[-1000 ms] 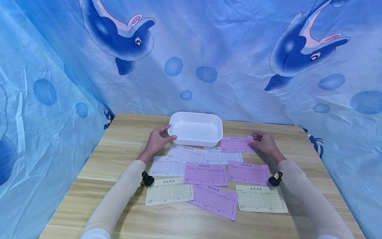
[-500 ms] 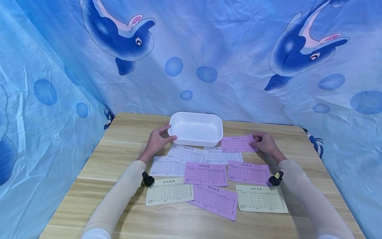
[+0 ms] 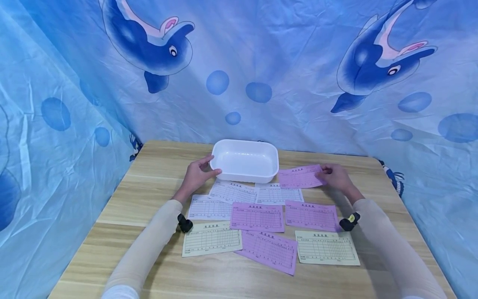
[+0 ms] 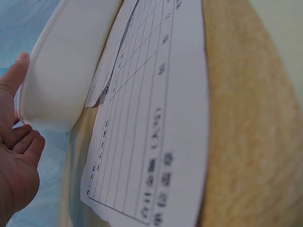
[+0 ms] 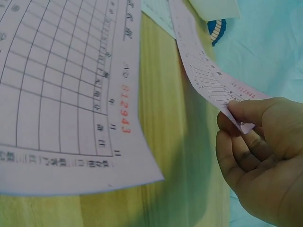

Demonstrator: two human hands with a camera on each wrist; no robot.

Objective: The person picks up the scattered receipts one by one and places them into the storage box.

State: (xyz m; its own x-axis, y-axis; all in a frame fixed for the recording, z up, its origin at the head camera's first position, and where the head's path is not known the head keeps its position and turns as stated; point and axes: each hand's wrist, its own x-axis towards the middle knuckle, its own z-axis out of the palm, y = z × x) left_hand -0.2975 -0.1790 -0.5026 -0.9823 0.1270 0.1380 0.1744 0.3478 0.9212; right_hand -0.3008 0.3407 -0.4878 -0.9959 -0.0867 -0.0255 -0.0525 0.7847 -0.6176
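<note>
Beside the white tray [image 3: 244, 164], a pink slip [image 3: 298, 177] is pinched at one end by the right hand [image 3: 337, 177]; the tray is gripped by the left hand [image 3: 196, 177]. The slip could be buckled if its loose end were caught on the tray.

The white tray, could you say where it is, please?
In the head view, the white tray stands near the far edge of the table, the left hand at its left end and white slips in front.
</note>
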